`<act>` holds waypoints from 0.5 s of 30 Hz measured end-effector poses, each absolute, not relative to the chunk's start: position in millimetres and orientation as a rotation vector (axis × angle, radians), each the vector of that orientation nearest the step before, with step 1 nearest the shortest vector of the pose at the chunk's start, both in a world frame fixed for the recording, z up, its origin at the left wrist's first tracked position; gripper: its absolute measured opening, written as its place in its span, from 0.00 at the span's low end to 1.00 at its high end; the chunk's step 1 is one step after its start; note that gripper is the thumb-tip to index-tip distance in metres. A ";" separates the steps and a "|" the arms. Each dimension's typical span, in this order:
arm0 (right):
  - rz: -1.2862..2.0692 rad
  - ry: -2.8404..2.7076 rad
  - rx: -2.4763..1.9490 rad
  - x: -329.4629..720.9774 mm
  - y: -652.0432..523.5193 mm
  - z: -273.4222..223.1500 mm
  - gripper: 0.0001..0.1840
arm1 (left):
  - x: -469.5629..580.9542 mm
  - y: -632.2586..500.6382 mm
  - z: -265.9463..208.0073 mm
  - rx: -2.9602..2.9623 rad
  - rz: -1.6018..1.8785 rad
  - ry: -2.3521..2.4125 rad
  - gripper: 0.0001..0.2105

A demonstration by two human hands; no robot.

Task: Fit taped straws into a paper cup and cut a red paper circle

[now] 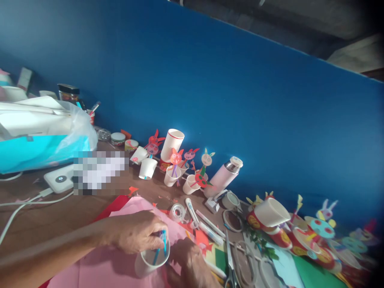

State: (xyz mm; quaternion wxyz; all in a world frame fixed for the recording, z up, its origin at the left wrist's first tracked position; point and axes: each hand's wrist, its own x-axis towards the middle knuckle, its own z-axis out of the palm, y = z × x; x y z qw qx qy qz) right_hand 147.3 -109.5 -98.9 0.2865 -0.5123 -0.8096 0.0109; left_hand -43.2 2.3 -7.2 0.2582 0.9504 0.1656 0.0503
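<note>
A white paper cup [143, 267] stands on pink paper [105, 264] at the bottom middle. My left hand [141, 232] is over its rim, thumb and fingers pinched on a bent blue straw [157, 256] that reaches down inside. Low on the cup's right side, my right hand [192, 262] is curled against it; its fingers are partly hidden and blurred. Just beyond the hands lie a tape roll [177, 213], a white pen-like tool [191, 211] and red paper scraps [202, 238]. Scissors [229, 262] rest to the right.
Cups with paper animal faces [172, 176] line the back by a stack of cups [172, 145] and a pink thermos [222, 178]. More decorated cups [300, 232] crowd the right. A white power bank [60, 178] with cables and a blue-and-white bag [42, 150] are left. A blue wall [225, 100] rises behind.
</note>
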 end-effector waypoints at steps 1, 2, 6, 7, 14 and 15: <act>0.001 -2.152 -1.352 146.9 -109.2 -101.3 0.03 | -42.6 1.6 -7.6 2.623 0.131 0.426 0.06; -0.030 -2.137 -1.330 146.6 -108.8 -103.5 0.03 | -42.0 1.1 -8.3 2.678 0.133 0.389 0.06; -0.131 -2.115 -1.236 145.4 -107.6 -109.2 0.02 | -40.5 0.3 -14.8 2.955 0.153 0.177 0.07; -0.155 -2.100 -1.232 145.0 -107.7 -110.1 0.02 | -40.6 0.1 -16.4 3.022 0.143 0.112 0.07; 0.002 -2.019 -1.391 135.1 -111.9 -113.5 0.04 | -41.1 -2.8 -13.6 3.133 0.023 -0.033 0.09; 0.057 -1.992 -1.449 132.8 -112.4 -112.9 0.05 | -40.8 -3.2 -12.0 3.137 0.004 -0.044 0.09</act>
